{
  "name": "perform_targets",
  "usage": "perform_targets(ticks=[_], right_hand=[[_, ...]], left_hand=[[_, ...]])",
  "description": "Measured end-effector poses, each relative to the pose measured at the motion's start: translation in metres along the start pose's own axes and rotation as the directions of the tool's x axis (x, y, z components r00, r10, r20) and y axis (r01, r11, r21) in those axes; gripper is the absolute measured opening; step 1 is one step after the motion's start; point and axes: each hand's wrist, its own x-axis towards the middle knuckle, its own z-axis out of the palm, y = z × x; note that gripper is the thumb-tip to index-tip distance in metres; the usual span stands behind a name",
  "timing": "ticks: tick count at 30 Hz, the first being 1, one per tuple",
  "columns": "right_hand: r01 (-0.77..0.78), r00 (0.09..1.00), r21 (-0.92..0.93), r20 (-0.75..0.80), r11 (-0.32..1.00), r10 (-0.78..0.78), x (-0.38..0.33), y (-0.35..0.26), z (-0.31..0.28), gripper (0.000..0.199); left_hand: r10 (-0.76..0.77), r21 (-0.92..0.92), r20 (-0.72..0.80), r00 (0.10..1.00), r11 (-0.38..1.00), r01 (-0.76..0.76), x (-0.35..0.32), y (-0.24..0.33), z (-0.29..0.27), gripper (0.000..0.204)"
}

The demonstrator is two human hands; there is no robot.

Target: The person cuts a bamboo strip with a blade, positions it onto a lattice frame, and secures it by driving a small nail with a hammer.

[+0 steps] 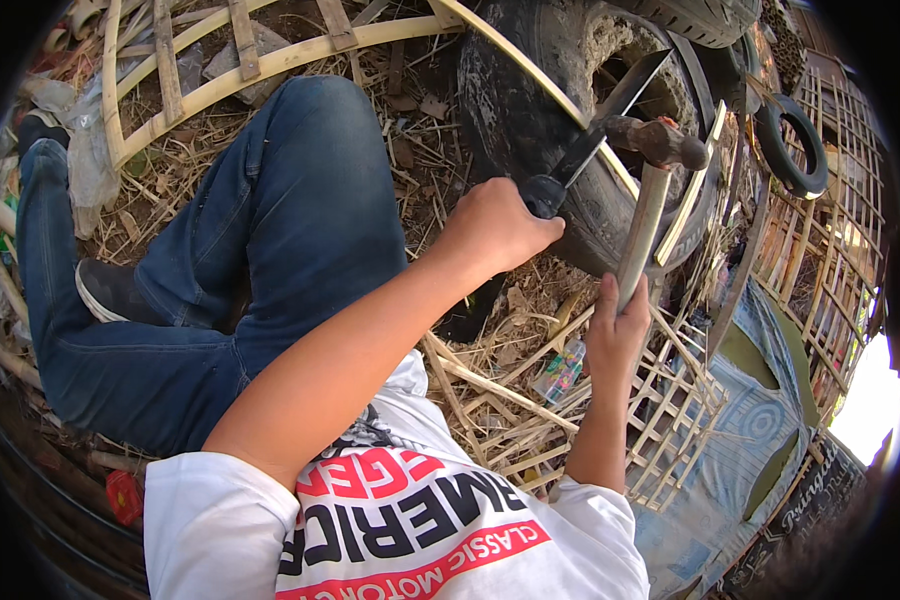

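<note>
My left hand is closed around the black handle of a large knife, its blade pointing up and to the right. The blade lies across a pale bamboo strip over an old tyre. My right hand grips the wooden handle of a hammer. Its rusty head is beside the blade; whether they touch I cannot tell. A second split bamboo strip leans on the tyre just right of the hammer.
A curved bamboo frame with slats lies at the upper left. Split-bamboo lattice and blue cloth are at the right. A small tyre stands farther back. Bamboo scraps and a plastic bottle litter the ground by my bent legs.
</note>
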Motion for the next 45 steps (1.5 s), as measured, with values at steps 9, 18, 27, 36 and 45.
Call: perform_targets(ticks=[9,18,27,36,45], right_hand=[[0.036,0.968,0.276,-0.250,0.961,0.036,-0.003,-0.008,-0.030,0.029],[-0.044,0.989,0.347,-0.120,0.937,0.091,-0.017,-0.020,-0.029,0.030],[-0.075,0.997,0.070,-0.022,0.995,0.077,-0.007,-0.012,-0.023,0.024],[-0.021,0.964,0.369,-0.241,0.929,0.117,-0.009,-0.007,-0.048,0.032],[-0.163,0.962,-0.133,-0.240,0.978,0.127,0.116,0.084,-0.042,0.045]], left_hand=[[-0.075,-0.064,0.099,0.992,0.995,0.082,-0.010,0.011,-0.001,0.041],[-0.095,-0.064,0.088,0.992,0.993,0.101,-0.011,0.013,-0.008,0.040],[-0.080,-0.062,0.098,0.992,0.994,0.087,-0.003,0.016,-0.005,0.039],[-0.073,-0.081,0.125,0.989,0.993,0.084,-0.006,0.009,-0.001,0.037],[-0.064,-0.327,0.237,0.969,0.934,0.141,-0.023,0.007,-0.028,0.026]])
